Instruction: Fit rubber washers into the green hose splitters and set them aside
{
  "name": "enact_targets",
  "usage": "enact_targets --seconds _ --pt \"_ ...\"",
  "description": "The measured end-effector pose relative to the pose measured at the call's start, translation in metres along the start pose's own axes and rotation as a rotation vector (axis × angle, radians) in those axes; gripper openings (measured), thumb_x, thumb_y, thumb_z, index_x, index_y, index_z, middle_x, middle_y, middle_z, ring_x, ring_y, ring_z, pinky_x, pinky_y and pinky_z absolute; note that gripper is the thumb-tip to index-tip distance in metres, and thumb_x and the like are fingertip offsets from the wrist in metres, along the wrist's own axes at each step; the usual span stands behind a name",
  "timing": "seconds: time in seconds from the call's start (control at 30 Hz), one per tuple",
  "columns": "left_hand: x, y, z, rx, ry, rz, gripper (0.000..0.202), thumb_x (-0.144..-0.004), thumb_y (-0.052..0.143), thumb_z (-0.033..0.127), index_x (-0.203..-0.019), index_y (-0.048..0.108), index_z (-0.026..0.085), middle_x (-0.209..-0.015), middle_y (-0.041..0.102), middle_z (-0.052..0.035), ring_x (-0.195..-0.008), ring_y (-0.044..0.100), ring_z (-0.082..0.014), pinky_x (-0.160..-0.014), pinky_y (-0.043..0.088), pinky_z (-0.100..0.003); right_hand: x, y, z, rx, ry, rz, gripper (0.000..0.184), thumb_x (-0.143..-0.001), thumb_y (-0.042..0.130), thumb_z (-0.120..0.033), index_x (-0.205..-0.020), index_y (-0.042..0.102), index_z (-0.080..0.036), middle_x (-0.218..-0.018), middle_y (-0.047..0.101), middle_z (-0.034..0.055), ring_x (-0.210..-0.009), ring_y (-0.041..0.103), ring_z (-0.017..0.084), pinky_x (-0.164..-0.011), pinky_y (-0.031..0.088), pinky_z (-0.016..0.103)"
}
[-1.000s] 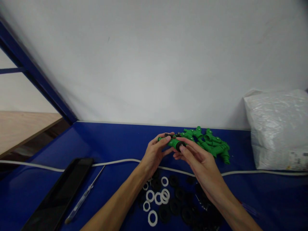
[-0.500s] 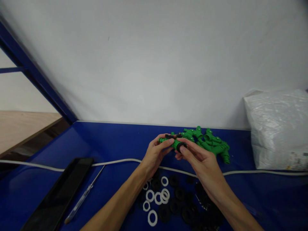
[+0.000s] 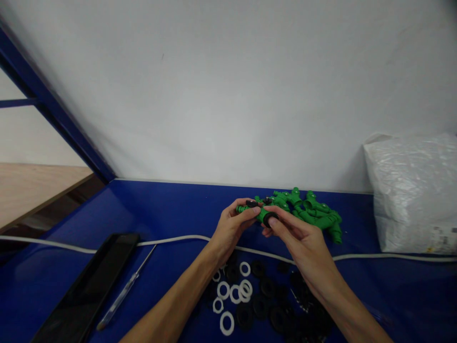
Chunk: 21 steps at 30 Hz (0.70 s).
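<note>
My left hand (image 3: pixel 230 227) grips a green plastic fitting (image 3: pixel 257 212) by its left end, thumb and fingers closed round it. My right hand (image 3: pixel 300 240) pinches a black ring (image 3: pixel 270 219) at the fitting's near open end. Both hands hover over the blue table (image 3: pixel 171 209), just left of a pile of several more green fittings (image 3: pixel 310 212). Loose white rings (image 3: pixel 233 290) and black rings (image 3: pixel 274 312) lie scattered on the table below my wrists.
A white cable (image 3: pixel 107 245) runs across the table under my arms. A black phone (image 3: pixel 84 290) and a clear-handled screwdriver (image 3: pixel 123 295) lie at the left front. A white plastic bag (image 3: pixel 414 190) stands at the right against the white wall.
My hands and the fitting have barely shifted; my right fingers have closed a little tighter on the black ring at the fitting's end.
</note>
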State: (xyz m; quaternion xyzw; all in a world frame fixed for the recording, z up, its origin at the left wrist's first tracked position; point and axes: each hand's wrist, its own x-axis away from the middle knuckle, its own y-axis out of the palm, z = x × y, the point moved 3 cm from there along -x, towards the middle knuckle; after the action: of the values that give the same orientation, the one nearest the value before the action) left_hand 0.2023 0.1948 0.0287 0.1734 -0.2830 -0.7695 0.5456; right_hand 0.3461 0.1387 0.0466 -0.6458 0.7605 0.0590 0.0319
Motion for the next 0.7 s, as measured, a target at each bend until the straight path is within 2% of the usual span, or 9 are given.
enact_targets --seconds 0.1,0.27,0.43,0.53,0.7 --pt "0.0004 -0.0003 0.0006 -0.044 0.034 -0.026 0.023 -0.072 0.086 0.025 -0.088 0.072 0.016 -0.098 0.07 -0.0033 -0.092 0.064 -0.0145 -0.093 0.051 -0.03 -0.0003 -0.0003 0.0006 0.021 -0.015 -0.003 0.034 -0.082 0.079 -0.044 -0.111 0.08 -0.025 -0.08 0.078 0.0015 -0.073 0.072 0.017 -0.077 0.061 0.03" --pt "0.0029 -0.0006 0.0036 -0.173 0.058 -0.031 0.029 -0.081 0.078 0.041 -0.089 0.071 0.015 -0.093 0.065 -0.0031 -0.092 0.06 -0.0157 -0.089 0.051 -0.03 0.0004 -0.0007 -0.0003 0.095 -0.05 -0.025 0.036 -0.087 0.075 -0.043 -0.119 0.077 -0.027 -0.104 0.079 0.0038 -0.079 0.074 0.017 -0.081 0.063 0.033" --pt "0.0023 -0.0024 0.0064 -0.341 0.048 0.019 0.038 -0.082 0.074 0.052 -0.078 0.061 0.016 -0.076 0.06 0.0017 -0.076 0.055 -0.0114 -0.077 0.045 -0.025 0.0014 0.0011 -0.0026 0.209 -0.131 -0.09 0.034 -0.091 0.069 -0.041 -0.12 0.076 -0.026 -0.119 0.076 0.0064 -0.091 0.075 0.019 -0.09 0.061 0.035" --pt "0.0018 -0.0018 0.0067 -0.313 0.045 0.046 0.041 -0.075 0.082 0.047 -0.092 0.06 0.018 -0.079 0.067 0.0015 -0.077 0.06 -0.0126 -0.077 0.044 -0.025 0.0006 -0.0007 -0.0019 0.199 -0.139 -0.066 0.033 -0.091 0.069 -0.041 -0.118 0.077 -0.024 -0.112 0.077 0.0069 -0.084 0.075 0.019 -0.084 0.063 0.035" --pt "0.0007 -0.0027 0.0051 -0.279 0.029 0.094 0.062 -0.067 0.089 0.039 -0.119 0.062 0.018 -0.079 0.071 0.0007 -0.079 0.065 -0.0166 -0.08 0.046 -0.029 -0.0025 -0.0059 -0.0017 0.152 -0.062 0.034 0.038 -0.084 0.076 -0.045 -0.115 0.077 -0.022 -0.101 0.079 0.0068 -0.08 0.076 0.022 -0.083 0.063 0.038"
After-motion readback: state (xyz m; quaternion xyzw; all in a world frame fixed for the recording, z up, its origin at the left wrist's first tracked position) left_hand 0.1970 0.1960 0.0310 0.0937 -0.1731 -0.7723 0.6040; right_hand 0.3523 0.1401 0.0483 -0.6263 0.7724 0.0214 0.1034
